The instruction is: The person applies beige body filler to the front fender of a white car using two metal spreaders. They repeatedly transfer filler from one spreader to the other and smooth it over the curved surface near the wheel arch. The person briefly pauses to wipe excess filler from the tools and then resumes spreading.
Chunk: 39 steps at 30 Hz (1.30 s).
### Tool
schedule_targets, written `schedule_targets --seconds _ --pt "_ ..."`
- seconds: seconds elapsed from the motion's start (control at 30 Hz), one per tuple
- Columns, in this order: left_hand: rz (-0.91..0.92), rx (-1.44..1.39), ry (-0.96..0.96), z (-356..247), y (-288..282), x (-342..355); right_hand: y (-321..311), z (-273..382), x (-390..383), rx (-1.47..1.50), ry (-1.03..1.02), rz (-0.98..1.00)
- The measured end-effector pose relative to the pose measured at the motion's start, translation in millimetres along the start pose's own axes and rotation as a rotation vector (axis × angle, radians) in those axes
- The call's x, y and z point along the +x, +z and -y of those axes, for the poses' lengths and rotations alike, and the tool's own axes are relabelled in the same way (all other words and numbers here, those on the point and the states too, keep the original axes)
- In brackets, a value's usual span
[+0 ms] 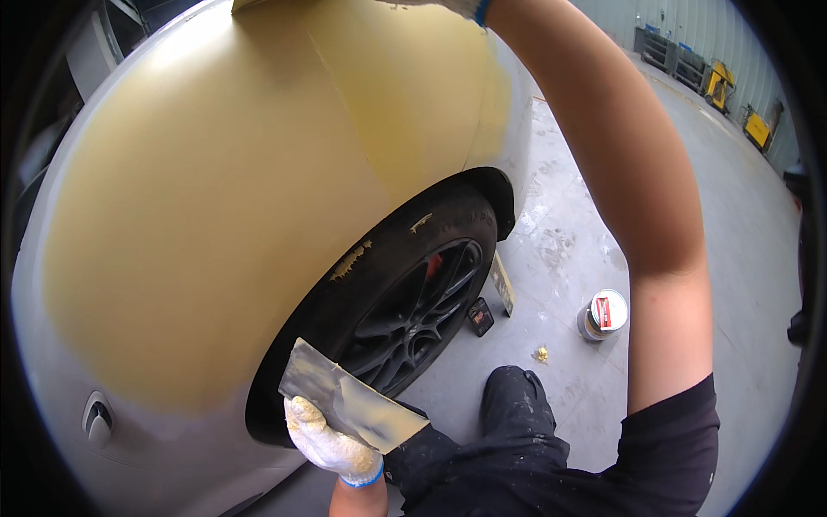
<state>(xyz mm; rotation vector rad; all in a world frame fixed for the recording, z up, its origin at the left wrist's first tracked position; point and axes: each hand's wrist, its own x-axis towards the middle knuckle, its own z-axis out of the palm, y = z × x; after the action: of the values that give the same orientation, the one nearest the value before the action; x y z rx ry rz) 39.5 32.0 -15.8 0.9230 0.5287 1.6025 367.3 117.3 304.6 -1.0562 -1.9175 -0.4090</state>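
Observation:
My gloved left hand (332, 444), smeared with filler, grips a flat metal board (353, 392) coated with beige putty, held low beside the wheel. My gloved right hand (444, 7) is raised over the car panel (172, 215) at the top edge, its fingers mostly cut off by the frame. A putty-coloured blade (258, 5) shows along that edge to its left; whether the hand holds it I cannot tell. The panel has a broad dull yellow filled patch with a brighter vertical band. Dried filler flakes mark the black tyre (353, 258) below.
On the floor stand a tin (603, 319) with a red item on top, a dark small object (481, 317) and a putty-smeared board (504, 284) leaning by the wheel. A door handle (97, 420) is at lower left; yellow equipment (756, 129) and dark carts line the far wall.

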Motion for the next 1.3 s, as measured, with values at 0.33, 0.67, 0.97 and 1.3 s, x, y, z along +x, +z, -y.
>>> schedule_targets --seconds 0.33,0.67,0.97,1.3 --pt "0.205 0.067 0.013 10.3 0.7 7.9 87.6 8.4 -139.9 -0.419 -0.326 -0.454" --pt "0.069 0.472 0.27 34.2 23.5 9.3 213.3 -17.5 -282.8 -0.133 -0.02 -0.391" --pt "0.184 0.3 0.24 46.9 63.2 3.3 159.3 46.4 -317.3 0.688 0.334 -0.519" --pt "0.122 0.096 0.263 15.2 46.1 4.2 83.1 63.3 -255.9 0.174 0.14 0.019"
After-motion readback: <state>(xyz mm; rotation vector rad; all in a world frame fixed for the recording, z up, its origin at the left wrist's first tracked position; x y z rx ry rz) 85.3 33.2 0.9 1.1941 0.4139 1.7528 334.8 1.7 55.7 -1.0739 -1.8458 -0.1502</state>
